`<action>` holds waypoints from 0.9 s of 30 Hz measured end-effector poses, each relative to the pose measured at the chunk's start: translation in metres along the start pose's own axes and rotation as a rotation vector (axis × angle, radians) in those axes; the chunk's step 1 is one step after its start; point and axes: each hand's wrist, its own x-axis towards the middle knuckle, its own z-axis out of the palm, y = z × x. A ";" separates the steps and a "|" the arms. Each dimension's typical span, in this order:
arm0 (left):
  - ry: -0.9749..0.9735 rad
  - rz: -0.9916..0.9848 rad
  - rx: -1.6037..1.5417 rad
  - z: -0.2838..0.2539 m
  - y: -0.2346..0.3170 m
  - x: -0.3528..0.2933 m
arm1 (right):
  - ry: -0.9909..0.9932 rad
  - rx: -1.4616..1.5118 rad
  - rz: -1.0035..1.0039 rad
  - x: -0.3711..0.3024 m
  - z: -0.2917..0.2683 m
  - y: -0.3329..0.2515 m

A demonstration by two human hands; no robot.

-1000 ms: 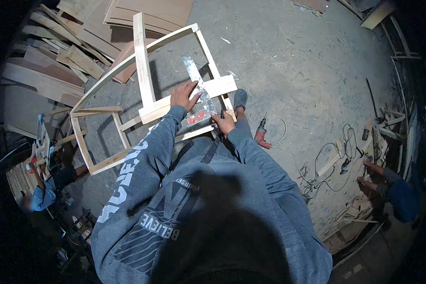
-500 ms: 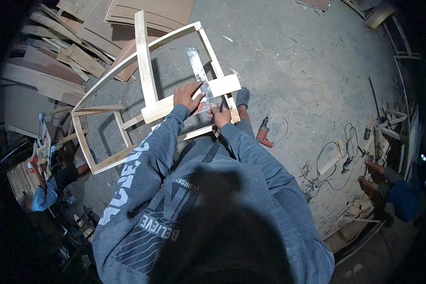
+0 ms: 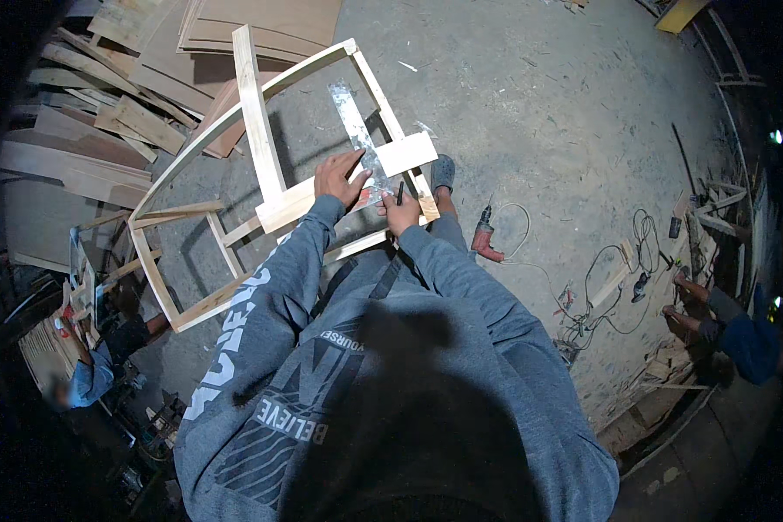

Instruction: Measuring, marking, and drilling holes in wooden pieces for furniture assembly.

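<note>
The left hand (image 3: 339, 178) lies half-open on a metal square (image 3: 351, 117), with the right hand (image 3: 402, 214), at four o'clock from it, curled around a dark pen (image 3: 400, 192).

Room right of frame (image 3: 260, 143), past foot (image 3: 442, 170) and drill (image 3: 485, 238)

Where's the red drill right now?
In the head view, the red drill lies on the floor to the right of the wooden frame, just below and right of the grey shoe, its pale cord looping beside it.
</note>
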 end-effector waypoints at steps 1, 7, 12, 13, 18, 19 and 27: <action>0.005 0.007 -0.001 0.000 0.001 0.001 | -0.004 -0.004 -0.018 0.001 0.000 0.002; 0.001 0.005 0.018 -0.002 0.002 0.000 | -0.017 -0.071 -0.010 -0.001 0.000 0.001; -0.002 -0.002 -0.002 -0.002 0.001 0.001 | 0.007 -0.046 -0.014 -0.002 0.003 -0.004; -0.003 -0.005 0.001 -0.002 0.001 0.000 | -0.008 -0.049 0.002 -0.004 0.002 -0.006; -0.010 -0.009 0.031 -0.003 0.003 0.003 | -0.013 0.000 0.005 -0.002 0.004 -0.008; -0.023 -0.014 0.045 -0.005 0.005 0.004 | -0.011 0.007 0.017 -0.001 0.004 -0.008; -0.044 -0.043 0.088 -0.011 0.011 0.003 | -0.040 -0.362 -0.121 -0.002 -0.014 -0.023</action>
